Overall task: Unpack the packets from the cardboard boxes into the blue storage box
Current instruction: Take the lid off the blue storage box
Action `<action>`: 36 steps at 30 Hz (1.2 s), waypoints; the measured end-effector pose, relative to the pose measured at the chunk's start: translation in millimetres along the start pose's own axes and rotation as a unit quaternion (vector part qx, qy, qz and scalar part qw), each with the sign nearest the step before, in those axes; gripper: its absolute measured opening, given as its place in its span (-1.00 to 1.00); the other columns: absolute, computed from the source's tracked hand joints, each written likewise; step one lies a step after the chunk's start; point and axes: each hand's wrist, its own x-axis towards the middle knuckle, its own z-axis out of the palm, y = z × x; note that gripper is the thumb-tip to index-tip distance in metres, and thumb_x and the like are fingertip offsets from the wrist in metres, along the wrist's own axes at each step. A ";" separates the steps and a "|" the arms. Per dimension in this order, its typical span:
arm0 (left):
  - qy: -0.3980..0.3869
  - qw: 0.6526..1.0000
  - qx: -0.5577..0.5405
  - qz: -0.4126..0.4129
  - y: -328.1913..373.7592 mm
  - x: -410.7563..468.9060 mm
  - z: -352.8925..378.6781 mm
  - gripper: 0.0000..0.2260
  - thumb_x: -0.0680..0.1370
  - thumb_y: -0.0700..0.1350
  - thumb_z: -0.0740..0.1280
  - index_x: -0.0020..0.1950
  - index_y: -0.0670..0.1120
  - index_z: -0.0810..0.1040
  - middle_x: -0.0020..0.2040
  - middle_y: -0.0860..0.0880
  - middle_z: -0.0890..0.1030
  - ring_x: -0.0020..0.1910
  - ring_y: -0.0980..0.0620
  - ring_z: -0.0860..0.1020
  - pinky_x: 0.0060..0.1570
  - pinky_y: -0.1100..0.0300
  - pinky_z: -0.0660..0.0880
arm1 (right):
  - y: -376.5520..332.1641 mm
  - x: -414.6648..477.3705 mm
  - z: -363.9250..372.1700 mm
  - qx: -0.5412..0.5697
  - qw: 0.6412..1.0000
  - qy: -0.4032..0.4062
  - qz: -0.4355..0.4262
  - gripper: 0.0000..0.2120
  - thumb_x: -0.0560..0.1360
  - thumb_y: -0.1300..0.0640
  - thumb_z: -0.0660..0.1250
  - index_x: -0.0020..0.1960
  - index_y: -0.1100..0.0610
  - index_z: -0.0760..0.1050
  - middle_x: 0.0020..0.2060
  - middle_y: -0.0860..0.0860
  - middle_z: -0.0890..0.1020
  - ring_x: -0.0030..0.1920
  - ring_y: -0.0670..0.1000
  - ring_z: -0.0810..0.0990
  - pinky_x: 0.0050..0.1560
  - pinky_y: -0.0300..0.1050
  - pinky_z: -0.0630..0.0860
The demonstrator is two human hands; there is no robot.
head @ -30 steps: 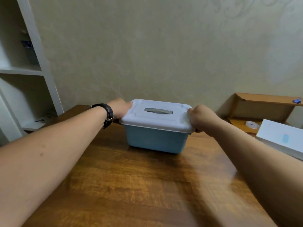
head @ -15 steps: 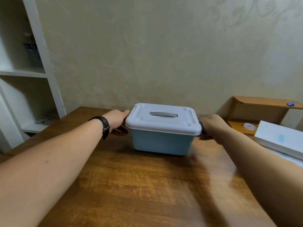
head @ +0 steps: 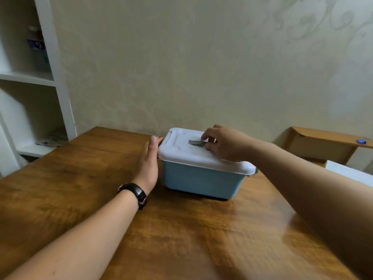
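The lidded blue storage box (head: 201, 180) is set on the table (head: 80, 178), braced at its left side by the left hand (head: 149, 160), grip flat, its grey handle (head: 194, 142) pinched by the right hand (head: 226, 144) — lid removal is judged underway; a level lift is needed.

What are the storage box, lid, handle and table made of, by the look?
The blue storage box looks like matte plastic: even colour, rounded moulded corners. Its lid is white plastic, faintly glossy, with moulded ridges. The grey handle, pinched by the right hand, is probably plastic. The table seems varnished wood or veneer: grain streaks, glare.
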 end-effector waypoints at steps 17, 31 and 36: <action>0.049 0.971 0.094 0.213 -16.7 -6.0 0.8 -0.28 0.55 0.53 0.02 0.43 0.08 0.52 0.52 0.04 0.34 0.48 0.27 0.34 0.35 0.52 0.28 | 80.0 69.6 -76.3 -0.050 0.992 0.109 0.048 -0.73 0.66 0.21 0.23 0.17 0.25 0.68 0.10 0.24 0.72 0.08 0.30 0.64 0.11 0.14 0.57; 0.091 0.936 0.181 0.288 -16.9 0.6 0.7 -0.35 0.64 0.43 0.01 0.28 -0.07 0.56 0.34 -0.08 0.46 0.37 0.05 0.46 0.36 0.35 0.34 | 146.1 79.0 57.7 -0.063 0.985 -0.100 0.127 -0.68 0.69 0.08 0.33 0.40 0.16 0.51 0.33 0.11 0.57 0.29 0.16 0.57 0.21 -0.07 0.45; 0.122 0.928 0.209 0.282 -20.4 5.2 -6.6 -0.36 0.69 0.33 -0.01 0.24 -0.16 0.59 0.31 -0.14 0.53 0.30 0.06 0.49 0.30 0.18 0.43 | 155.1 51.4 66.9 -0.027 0.973 -0.172 0.149 -0.77 0.65 0.14 0.41 0.29 -0.04 0.58 0.22 -0.01 0.68 0.20 0.08 0.68 0.27 0.03 0.64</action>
